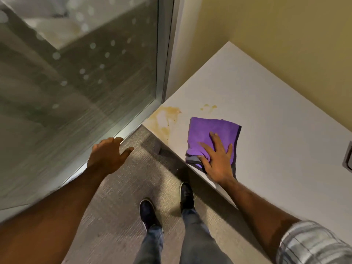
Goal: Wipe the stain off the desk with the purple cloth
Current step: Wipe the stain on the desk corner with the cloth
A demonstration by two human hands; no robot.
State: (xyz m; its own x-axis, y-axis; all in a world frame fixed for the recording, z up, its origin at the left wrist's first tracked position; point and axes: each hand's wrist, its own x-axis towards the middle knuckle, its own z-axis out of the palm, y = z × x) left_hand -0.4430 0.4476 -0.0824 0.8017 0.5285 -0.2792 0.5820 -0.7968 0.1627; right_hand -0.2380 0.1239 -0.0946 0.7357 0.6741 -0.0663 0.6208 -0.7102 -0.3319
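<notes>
**Cloth is on the desk, stain not yet touched**

Farthest left, the glass panel (80,77) runs down to the floor; what lies behind it is frosted, smeared and dotted with reflections, so I can't make anything out through it. In front of it the left hand (106,157) hangs in the air over the carpet (118,206), fingers loosely spread, holding nothing and touching nothing.

Next comes the desk (266,111), its near corner tucked against the panel's frame. The stain (165,119) sits right on that corner: a yellowish-brown ring with streaks running towards the front edge, and a couple of smaller splashes (209,107) a little further in. All of it looks intact, with no smeared or cleaned patch that I can see, so I'd judge the wiping proper has not begun.

Just right of the stain, close but apart from it, lies the cloth (211,134), folded and flat near the front edge. The right hand (217,161) presses down on its near half, palm flat and fingers splayed, thumb curled at the near-left corner where a grey layer peeks out. It is a pressing hold rather than a pinch.

What's left, by my reckoning: slide the cloth left over the ring, and over the splashes.

At the far right a dark fitting (348,157) is cut off by the frame; I can't tell what it is.
</notes>
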